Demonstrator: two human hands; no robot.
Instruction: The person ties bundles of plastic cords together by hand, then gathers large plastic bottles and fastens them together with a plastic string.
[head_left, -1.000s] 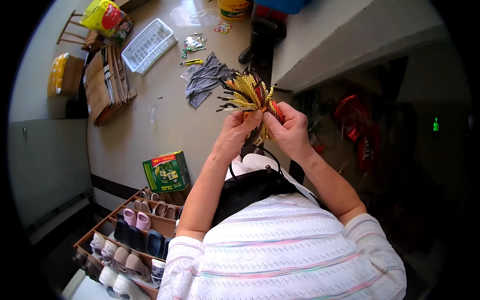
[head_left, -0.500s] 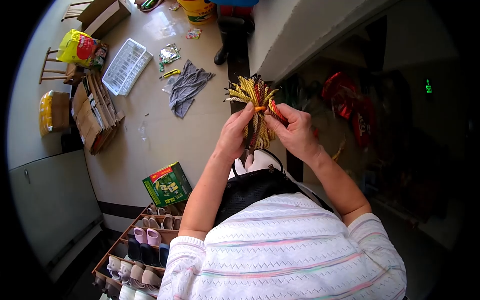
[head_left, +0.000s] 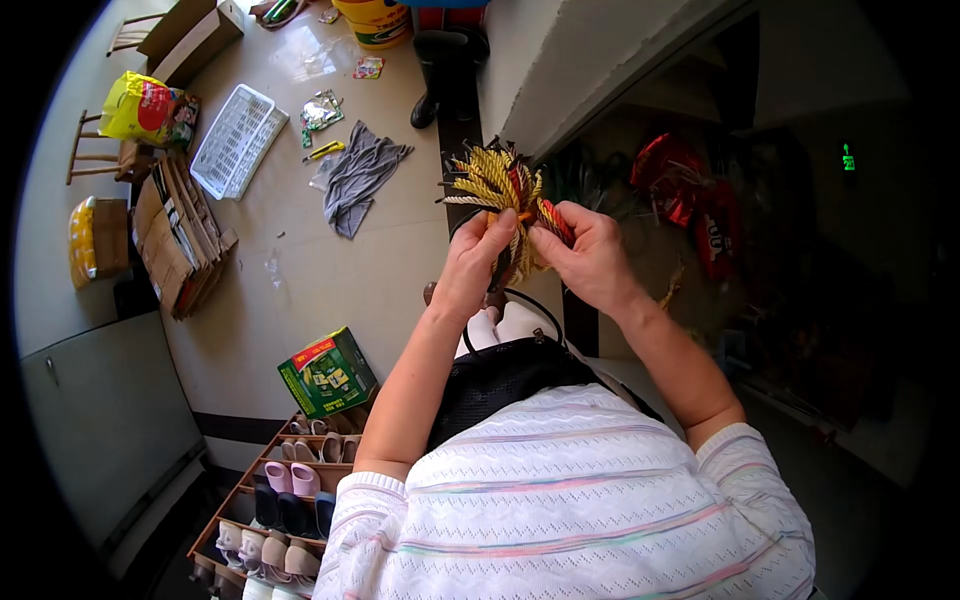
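Note:
A bundle of twisted gold-yellow cords (head_left: 486,178), with some red and dark strands among them, is held up in front of my body. Its upper ends fan out and its lower part hangs between my hands. An orange tie (head_left: 526,216) runs round its middle, partly covered by my fingers. My left hand (head_left: 468,268) grips the bundle from the left, thumb pressed near the tie. On the right side, my right hand (head_left: 594,258) is closed with thumb and forefinger pinched at the tie, beside a thicker red-and-gold cord (head_left: 554,220).
On the floor lie a grey cloth (head_left: 362,180), a yellow cutter knife (head_left: 324,151), a white plastic basket (head_left: 238,142) and flattened cardboard (head_left: 172,238). A green box (head_left: 328,374) stands by the shoe rack (head_left: 262,470). Dark boots (head_left: 445,75) stand near the wall.
The bundle has turned slightly, and less of the orange tie shows between my thumbs. Both hands keep their grip. The view has shifted a little, so the floor things appear further left.

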